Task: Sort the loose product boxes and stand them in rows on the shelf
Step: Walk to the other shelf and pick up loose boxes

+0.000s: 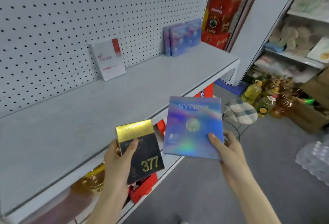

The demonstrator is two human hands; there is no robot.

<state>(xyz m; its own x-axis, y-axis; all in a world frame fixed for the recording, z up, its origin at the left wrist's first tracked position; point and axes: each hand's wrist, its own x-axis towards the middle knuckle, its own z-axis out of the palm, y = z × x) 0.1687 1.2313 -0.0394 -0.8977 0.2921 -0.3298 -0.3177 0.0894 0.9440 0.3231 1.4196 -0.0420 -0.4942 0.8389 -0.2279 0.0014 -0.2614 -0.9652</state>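
Note:
My left hand [117, 159] grips a black and gold box [142, 154] marked 377, held in front of the grey shelf's front edge. My right hand [226, 150] holds a blue holographic box [192, 127] by its lower right corner, just right of the black one. On the grey shelf [89, 117] a white box with a red stripe [108, 60] leans against the pegboard. Further right, two blue holographic boxes [181, 38] stand upright side by side at the back.
Red cartons [222, 14] are stacked at the shelf's far right end. Red boxes [142, 190] and golden items sit on the lower shelf. A stool with a checked cushion [240, 111], oil bottles [252, 90], cardboard boxes and a pack of water bottles [315, 158] stand on the floor to the right.

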